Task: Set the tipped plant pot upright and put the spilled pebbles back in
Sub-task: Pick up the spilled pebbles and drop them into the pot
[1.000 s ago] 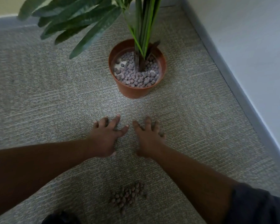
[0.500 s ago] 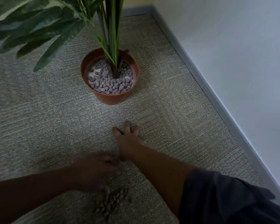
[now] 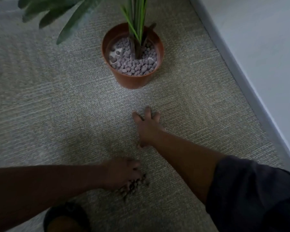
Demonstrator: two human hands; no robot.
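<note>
The terracotta plant pot (image 3: pixel 132 79) stands upright on the carpet, with grey pebbles (image 3: pixel 134 66) around the green plant stems (image 3: pixel 136 17). A small heap of spilled pebbles (image 3: pixel 136 185) lies on the carpet near me. My left hand (image 3: pixel 122 173) rests on that heap, its fingers curled down into the pebbles. My right hand (image 3: pixel 147 126) lies flat on the carpet between the heap and the pot, fingers spread and holding nothing.
A grey baseboard (image 3: pixel 241 77) and a white wall run along the right side. Broad green leaves (image 3: pixel 65 15) hang over the upper left. A dark shoe (image 3: pixel 65 218) shows at the bottom edge. Grey-green carpet covers the floor.
My left hand has drawn back from beside the right hand to the pebble heap and curled onto it. The right hand stays flat on the carpet. The view has shifted.
</note>
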